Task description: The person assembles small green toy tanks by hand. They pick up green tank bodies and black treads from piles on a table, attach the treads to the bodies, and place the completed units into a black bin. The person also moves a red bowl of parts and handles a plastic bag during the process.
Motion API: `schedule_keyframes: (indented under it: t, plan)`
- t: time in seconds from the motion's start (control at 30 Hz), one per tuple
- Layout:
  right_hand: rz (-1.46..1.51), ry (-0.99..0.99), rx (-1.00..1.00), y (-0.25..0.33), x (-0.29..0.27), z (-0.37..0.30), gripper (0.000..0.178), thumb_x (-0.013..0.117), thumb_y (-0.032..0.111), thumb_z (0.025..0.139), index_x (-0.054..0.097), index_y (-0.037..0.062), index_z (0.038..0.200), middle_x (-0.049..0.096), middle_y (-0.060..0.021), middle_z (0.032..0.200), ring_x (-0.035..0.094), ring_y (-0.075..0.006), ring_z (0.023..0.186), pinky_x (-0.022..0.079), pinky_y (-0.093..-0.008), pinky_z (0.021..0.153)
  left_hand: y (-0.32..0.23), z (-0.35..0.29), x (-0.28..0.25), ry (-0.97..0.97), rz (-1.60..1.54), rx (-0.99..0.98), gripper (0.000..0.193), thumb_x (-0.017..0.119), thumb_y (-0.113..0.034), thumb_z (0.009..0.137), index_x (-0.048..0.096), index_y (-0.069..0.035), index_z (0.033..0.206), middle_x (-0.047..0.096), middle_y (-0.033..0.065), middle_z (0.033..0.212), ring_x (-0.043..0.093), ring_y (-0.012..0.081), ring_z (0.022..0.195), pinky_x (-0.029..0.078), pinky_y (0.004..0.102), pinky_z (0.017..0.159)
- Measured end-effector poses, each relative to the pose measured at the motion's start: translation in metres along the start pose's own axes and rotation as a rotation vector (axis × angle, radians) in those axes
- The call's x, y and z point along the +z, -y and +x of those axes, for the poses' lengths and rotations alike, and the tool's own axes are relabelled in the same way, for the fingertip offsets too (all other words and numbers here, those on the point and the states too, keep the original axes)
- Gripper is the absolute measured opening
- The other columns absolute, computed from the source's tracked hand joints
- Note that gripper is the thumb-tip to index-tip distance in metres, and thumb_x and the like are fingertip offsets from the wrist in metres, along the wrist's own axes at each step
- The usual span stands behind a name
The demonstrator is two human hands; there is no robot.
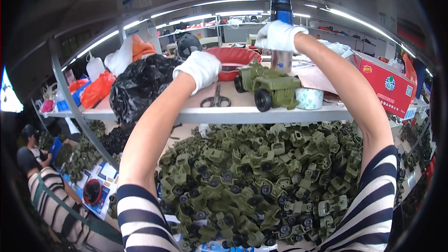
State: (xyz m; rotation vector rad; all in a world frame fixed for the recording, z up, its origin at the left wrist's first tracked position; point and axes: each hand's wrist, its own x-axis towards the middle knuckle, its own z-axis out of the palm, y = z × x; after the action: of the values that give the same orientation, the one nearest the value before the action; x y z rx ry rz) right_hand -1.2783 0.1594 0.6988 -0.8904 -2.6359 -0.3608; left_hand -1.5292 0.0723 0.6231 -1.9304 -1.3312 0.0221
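My right hand (279, 37), in a white glove, is closed round the middle of a blue and silver bottle (282, 61) standing on the raised shelf. My left hand (199, 71), also gloved in white, is closed at the near left rim of a red basin (238, 56); its fingertips are hidden behind the glove. Between the hands a green toy truck (270, 87) with black wheels sits on the shelf. Black-handled scissors (215, 99) lie just below my left hand. A roll of patterned tape (309, 98) is beside the truck.
Under the shelf lies a big heap of green toy vehicles (261, 172). A black plastic bag (140, 86) is left of my left hand, and a red carton (385, 81) stands at right. The shelf edge (261, 117) runs across. People (60, 196) sit at lower left.
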Motion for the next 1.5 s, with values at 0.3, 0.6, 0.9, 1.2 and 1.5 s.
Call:
schedule_keyframes:
  t: [0.3, 0.6, 0.9, 1.2, 1.5]
  plan:
    - [0.123, 0.605, 0.197, 0.045, 0.06, 0.07, 0.092, 0.05, 0.072, 0.085, 0.032, 0.012, 0.153, 0.048, -0.0188, 0.145, 0.05, -0.0333, 0.129, 0.04, -0.0428, 0.105, -0.003, -0.004, 0.01, -0.125, -0.001, 0.014, 0.013, 0.064, -0.019, 0.076, 0.071, -0.009, 0.074, 0.069, 0.0153, 0.073, 0.069, 0.0339, 0.073, 0.055, 0.0433, 0.069]
    - [-0.074, 0.28, -0.133, -0.037, 0.147, 0.135, 0.071, 0.056, 0.062, 0.083, 0.065, 0.0014, 0.117, 0.068, -0.024, 0.11, 0.066, -0.0382, 0.098, 0.05, -0.0425, 0.089, -0.008, 0.004, 0.007, -0.177, -0.18, -0.042, 0.015, 0.063, -0.012, 0.08, 0.071, -0.009, 0.092, 0.067, 0.0166, 0.094, 0.067, 0.035, 0.088, 0.053, 0.0426, 0.08]
    - [0.757, 0.02, 0.341, -0.011, 0.081, 0.109, 0.083, 0.059, 0.063, 0.08, 0.044, 0.0162, 0.147, 0.039, -0.0167, 0.152, 0.043, -0.0299, 0.136, 0.042, -0.0458, 0.102, -0.005, 0.012, -0.046, -0.161, 0.066, -0.409, 0.014, 0.06, -0.009, 0.083, 0.072, -0.003, 0.086, 0.071, 0.0194, 0.089, 0.07, 0.0346, 0.086, 0.056, 0.0411, 0.076]
    - [0.318, 0.669, 0.474, -0.04, 0.138, 0.115, 0.089, 0.06, 0.059, 0.079, 0.035, 0.0155, 0.152, 0.032, -0.0188, 0.156, 0.037, -0.0309, 0.138, 0.034, -0.0507, 0.107, 0.007, -0.005, -0.057, -0.336, 0.132, -0.46, 0.008, 0.059, -0.007, 0.083, 0.067, -0.005, 0.086, 0.067, 0.0159, 0.09, 0.067, 0.0346, 0.088, 0.055, 0.0431, 0.075]
    - [0.339, 0.496, 0.415, -0.006, 0.06, 0.086, 0.076, 0.048, 0.063, 0.092, 0.057, -0.0025, 0.131, 0.061, -0.0192, 0.125, 0.062, -0.027, 0.106, 0.049, -0.0413, 0.09, -0.012, -0.067, -0.086, -0.589, 0.094, -0.287, 0.009, 0.065, -0.014, 0.084, 0.058, -0.008, 0.087, 0.057, 0.011, 0.084, 0.061, 0.0311, 0.084, 0.051, 0.0435, 0.071]
